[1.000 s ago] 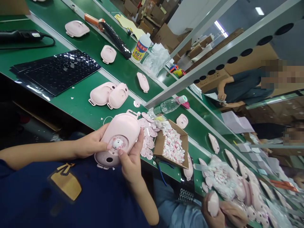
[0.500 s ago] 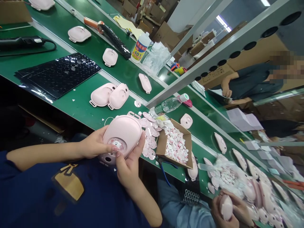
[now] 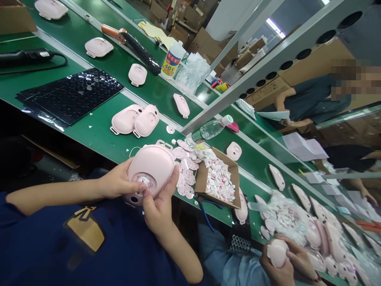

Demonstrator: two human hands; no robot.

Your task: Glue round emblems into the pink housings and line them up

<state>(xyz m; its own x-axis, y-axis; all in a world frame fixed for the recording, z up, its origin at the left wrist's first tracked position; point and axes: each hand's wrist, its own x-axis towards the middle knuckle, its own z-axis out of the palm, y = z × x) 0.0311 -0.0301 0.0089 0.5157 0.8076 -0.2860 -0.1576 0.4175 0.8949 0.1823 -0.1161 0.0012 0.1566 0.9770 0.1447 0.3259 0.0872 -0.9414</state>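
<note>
Between my two hands is a pale pink oval plastic case (image 3: 156, 161), tilted above the table's near edge. My left hand (image 3: 120, 178) grips its left side, the thumb lying on the round recess. My right hand (image 3: 160, 206) wraps the lower right side, and its thumb tip meets the left thumb. A printed sticker (image 3: 145, 180) with a white cartoon figure shows in the recess, partly under the thumbs. Just beyond the case lie loose round pink stickers (image 3: 185, 174). A cardboard box (image 3: 204, 178) of small cut-out pieces stands to their right.
Two pink cases (image 3: 147, 121) overlap on the green table (image 3: 98, 137). Black sheets (image 3: 74, 95) lie at left. A water bottle (image 3: 208, 130) leans near the metal post. Blue-handled pliers (image 3: 206, 216) overhang the edge. At right, a co-worker's hands (image 3: 293, 258) hold another pink piece.
My hands and the case keep almost the same pose; the view has shifted slightly. The co-worker at right has turned the pink piece. Across the table, another person's paper has moved.
</note>
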